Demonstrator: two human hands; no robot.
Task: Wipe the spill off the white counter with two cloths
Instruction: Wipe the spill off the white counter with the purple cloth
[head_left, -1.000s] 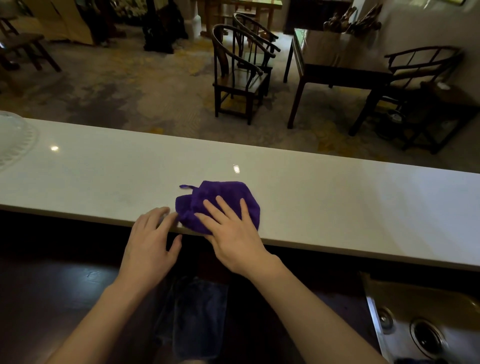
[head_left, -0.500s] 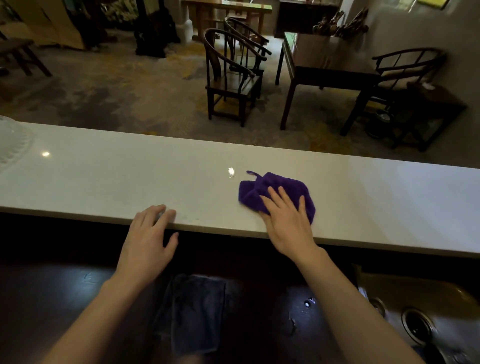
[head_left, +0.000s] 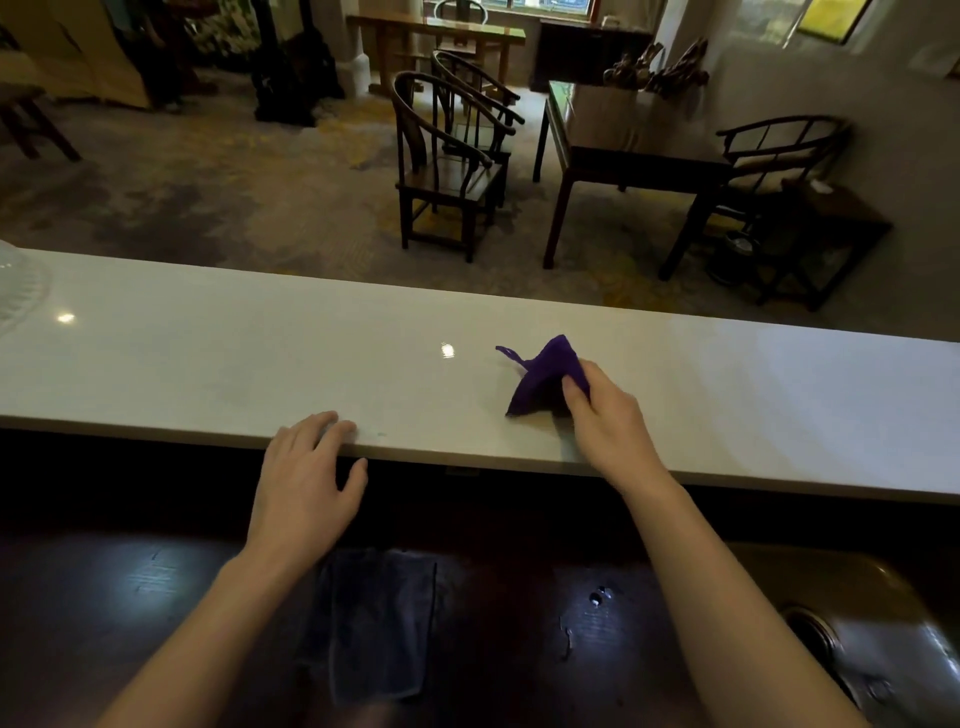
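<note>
The right hand (head_left: 608, 415) has stopped pressing flat and now pinches the purple cloth (head_left: 543, 376), lifting it into a peak right of centre on the white counter (head_left: 208, 353). The left hand (head_left: 306, 478) rests on the near edge, fingers spread and empty. This wiping pass seems finished; the blue-grey cloth (head_left: 374, 623) below probably comes next.

Sink (head_left: 883, 639) cut by right edge; purple cloth (head_left: 540, 376) partly behind right-hand fingers (head_left: 574, 389).

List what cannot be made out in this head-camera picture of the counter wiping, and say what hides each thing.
- Spill on the white counter: none can be made out; glare spots and dim light.
- Right hand palm and purple cloth underside: turned away from the camera.
- Dark cloth on the lower surface: its left edge is behind the left hand forearm, colour lost in shadow.
- Sink: cut off by the right edge.
- Clear ribbed object: cut off at left.
</note>
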